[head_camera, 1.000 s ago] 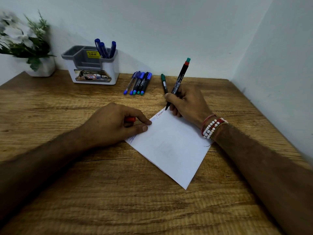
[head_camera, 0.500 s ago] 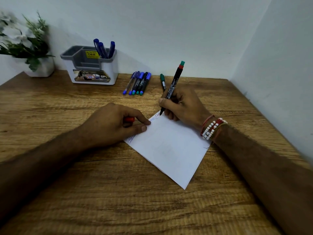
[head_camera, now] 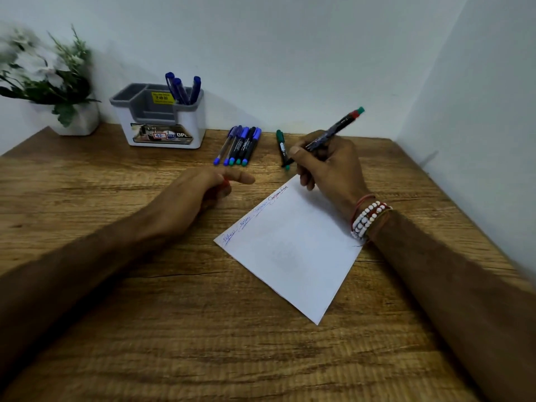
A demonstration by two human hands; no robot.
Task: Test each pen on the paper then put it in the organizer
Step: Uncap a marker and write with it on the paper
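Pen (head_camera: 336, 129) in right hand (head_camera: 330, 169); red item (head_camera: 225, 184) mostly hidden in left hand (head_camera: 197, 195)

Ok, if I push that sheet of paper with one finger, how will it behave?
The paper is one thin sheet lying flat on the table, so it would probably slide rather than resist. Picked up by a corner, it would likely droop.

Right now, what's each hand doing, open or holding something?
Left hand: curled round a small red piece.
Right hand: grips the black pen.
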